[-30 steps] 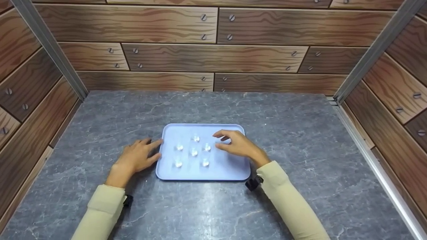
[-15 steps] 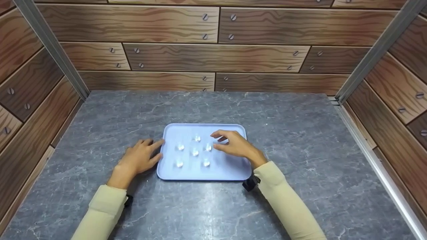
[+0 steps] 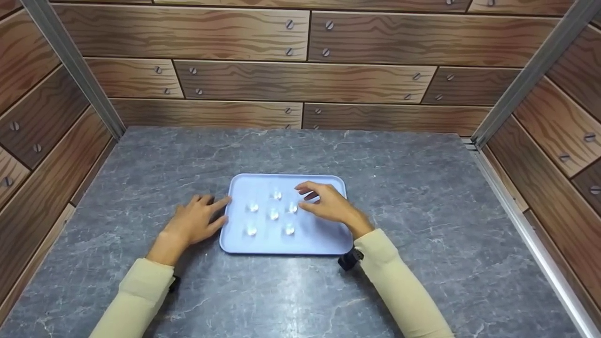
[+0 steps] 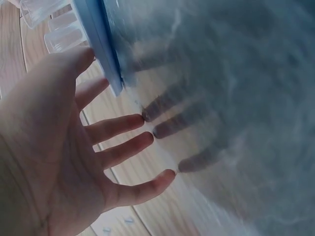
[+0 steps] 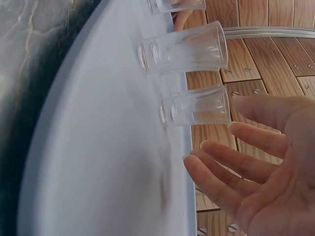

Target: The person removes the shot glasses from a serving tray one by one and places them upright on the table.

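A light blue tray lies flat with several small clear shot glasses standing upright on it. At its left edge is my left hand, thumb and index finger touching the rim, the other fingers spread on the tabletop. Over the tray's right part hovers my right hand, fingers loosely bent and holding nothing. The rightmost shot glass stands just left of its fingertips. In the right wrist view, thumb and index finger come close to the rim of a shot glass; whether they touch it I cannot tell.
Beneath the tray is a grey marbled tabletop. Wood-patterned panels enclose it at the back and sides, with metal posts at the rear corners. A black wrist camera sits below my right wrist, near the tray's corner.
My right hand has shifted slightly left, closer to the rightmost shot glass. The left hand keeps its place at the tray's edge, and the shot glasses stand as before.
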Demonstrator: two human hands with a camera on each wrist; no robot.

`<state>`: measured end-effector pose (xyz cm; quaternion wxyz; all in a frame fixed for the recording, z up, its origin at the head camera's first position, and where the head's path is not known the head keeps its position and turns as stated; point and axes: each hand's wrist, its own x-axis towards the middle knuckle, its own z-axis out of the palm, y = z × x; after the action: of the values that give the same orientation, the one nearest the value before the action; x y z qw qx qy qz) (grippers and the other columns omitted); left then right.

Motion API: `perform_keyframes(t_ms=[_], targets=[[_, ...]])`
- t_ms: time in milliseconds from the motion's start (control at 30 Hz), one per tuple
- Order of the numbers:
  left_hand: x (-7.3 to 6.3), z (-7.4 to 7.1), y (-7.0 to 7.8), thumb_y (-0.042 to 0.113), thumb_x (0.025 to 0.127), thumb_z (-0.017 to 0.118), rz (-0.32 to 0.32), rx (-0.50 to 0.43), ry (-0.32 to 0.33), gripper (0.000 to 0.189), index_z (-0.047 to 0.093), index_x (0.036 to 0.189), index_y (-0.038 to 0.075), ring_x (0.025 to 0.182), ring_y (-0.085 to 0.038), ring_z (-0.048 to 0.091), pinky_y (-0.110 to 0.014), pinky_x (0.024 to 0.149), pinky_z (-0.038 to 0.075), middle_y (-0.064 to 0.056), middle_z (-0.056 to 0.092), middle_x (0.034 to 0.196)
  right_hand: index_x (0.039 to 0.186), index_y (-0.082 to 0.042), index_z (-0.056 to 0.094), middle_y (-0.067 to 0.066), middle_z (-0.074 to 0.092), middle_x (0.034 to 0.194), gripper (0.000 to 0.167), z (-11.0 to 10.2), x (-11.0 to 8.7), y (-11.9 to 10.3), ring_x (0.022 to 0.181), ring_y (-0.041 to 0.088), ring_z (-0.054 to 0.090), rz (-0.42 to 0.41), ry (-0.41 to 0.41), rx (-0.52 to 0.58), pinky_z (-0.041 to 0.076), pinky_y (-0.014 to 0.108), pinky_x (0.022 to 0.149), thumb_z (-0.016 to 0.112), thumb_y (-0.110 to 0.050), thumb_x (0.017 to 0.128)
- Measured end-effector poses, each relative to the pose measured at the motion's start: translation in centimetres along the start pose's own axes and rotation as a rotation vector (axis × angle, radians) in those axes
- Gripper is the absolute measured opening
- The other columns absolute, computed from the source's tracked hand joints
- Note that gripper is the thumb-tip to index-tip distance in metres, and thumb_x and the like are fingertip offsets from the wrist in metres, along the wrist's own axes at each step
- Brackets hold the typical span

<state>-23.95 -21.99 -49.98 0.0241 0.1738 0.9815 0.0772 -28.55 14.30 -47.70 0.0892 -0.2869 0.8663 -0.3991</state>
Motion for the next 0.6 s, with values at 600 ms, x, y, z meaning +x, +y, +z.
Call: perform_keyframes(t_ms=[600], targets=[[-0.2, 0.1, 0.2, 0.045, 0.107, 0.05, -0.043, -0.007, -0.029, 0.054, 0.043, 0.159, 0.029, 0.137, -0.052, 0.048, -0.083, 0.094, 0.04, -0.026, 0.052, 0.15, 0.134, 0.0, 0.064, 0.023, 0.07, 0.13, 0.041, 1.6, 1.0, 0.2, 0.11, 0.036, 0.073, -0.005, 0.022, -0.01, 0.059, 0.046, 0.097, 0.072, -0.014, 0.096]])
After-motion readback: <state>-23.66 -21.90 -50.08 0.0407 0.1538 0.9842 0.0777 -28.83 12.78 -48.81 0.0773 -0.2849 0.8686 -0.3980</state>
